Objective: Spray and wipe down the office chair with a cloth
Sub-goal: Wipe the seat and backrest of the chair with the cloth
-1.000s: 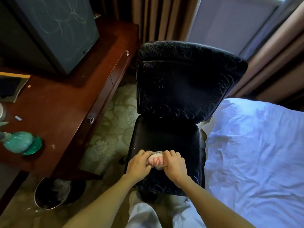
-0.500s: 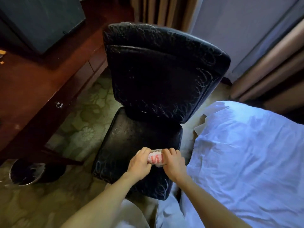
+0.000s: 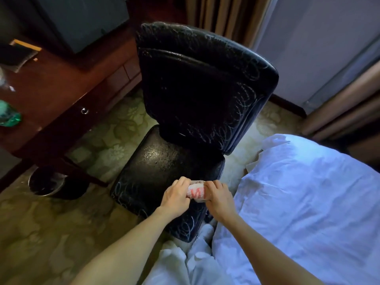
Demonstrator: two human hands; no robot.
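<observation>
Shifted rightward in view since half a second ago — black office chair (image 3: 197, 112), wooden tabletop (image 3: 61, 95) showing more at left; hands and cloth placed as before above the seat's front right corner. Left hand (image 3: 174, 197) and right hand (image 3: 220, 199) close together, each clamped on one end of a small rolled cloth (image 3: 196, 191), white with red marking, held between them. Also present: white bed sheet (image 3: 308, 202) at right, round waste bin (image 3: 48, 183) on patterned carpet (image 3: 51, 223) — green object (image 3: 9, 116) at tabletop edge, curtains (image 3: 226, 15) behind.
</observation>
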